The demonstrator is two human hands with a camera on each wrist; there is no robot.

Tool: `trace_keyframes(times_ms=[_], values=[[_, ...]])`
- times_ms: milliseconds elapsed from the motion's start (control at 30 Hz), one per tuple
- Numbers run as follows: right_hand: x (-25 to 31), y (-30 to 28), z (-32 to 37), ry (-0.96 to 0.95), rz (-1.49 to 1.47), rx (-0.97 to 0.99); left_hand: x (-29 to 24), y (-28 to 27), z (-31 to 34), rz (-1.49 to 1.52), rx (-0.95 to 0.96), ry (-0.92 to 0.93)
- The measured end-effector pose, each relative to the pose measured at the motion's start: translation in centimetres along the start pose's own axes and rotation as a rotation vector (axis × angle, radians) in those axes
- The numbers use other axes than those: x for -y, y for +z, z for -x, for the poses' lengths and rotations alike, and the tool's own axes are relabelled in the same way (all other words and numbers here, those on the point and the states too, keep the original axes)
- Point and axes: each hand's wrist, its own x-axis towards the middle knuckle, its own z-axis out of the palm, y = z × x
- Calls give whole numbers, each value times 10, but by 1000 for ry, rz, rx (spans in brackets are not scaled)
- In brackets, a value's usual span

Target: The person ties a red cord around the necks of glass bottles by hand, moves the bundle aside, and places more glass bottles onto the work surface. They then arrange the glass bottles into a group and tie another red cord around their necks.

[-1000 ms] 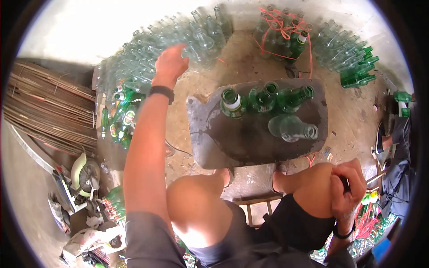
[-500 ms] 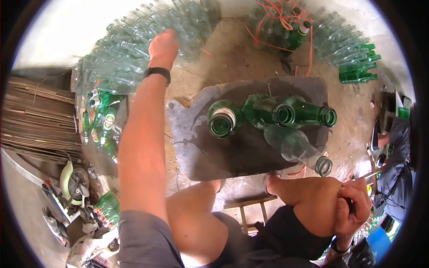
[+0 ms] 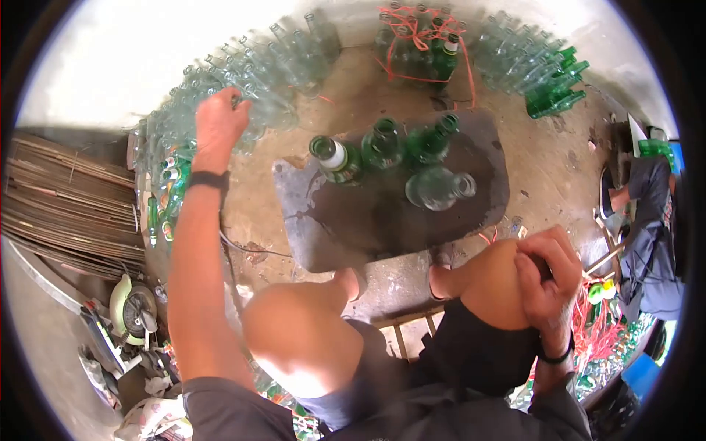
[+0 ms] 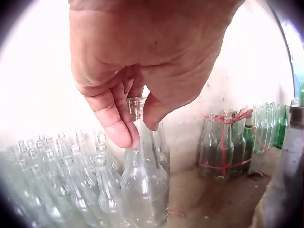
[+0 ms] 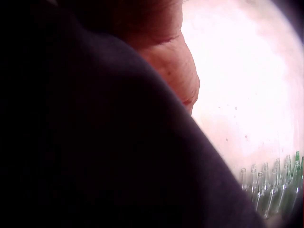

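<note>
Left hand (image 3: 219, 123), fingers and thumb clamped on the neck of 1 clear bottle (image 4: 145, 190); right hand (image 3: 548, 278), loosely curled at the right knee (image 3: 489, 287).
Head: right of the left-hand grip, 1 dark slab (image 3: 349, 229) bearing 3 green bottles (image 3: 382, 147) and 1 unheld clear bottle (image 3: 432, 189). Left wrist: held bottle directly below the grip; massed clear bottles (image 4: 71, 178) to its left, 1 red-tied bundle (image 4: 224, 147) to its right. Right wrist: dark cloth (image 5: 95, 142) hides the right fingers; distant bottles (image 5: 273, 187), lower right of that hand.
</note>
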Motion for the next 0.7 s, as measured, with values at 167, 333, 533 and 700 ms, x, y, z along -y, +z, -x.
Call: trace_keyframes(times_ms=[167,333,533,700], values=[[3,1,9,-26,-57,-61,-20,-93,49,31,-5,-18],[-2,2,11,-89,-70,-104,-48,-165,96,29,26,-26],[-9,2,12,-86,-156,-134,-92,-210,144,108,104,30],[-9,0,13,-86,-207,-145,-127,-202,169,168,132,147]])
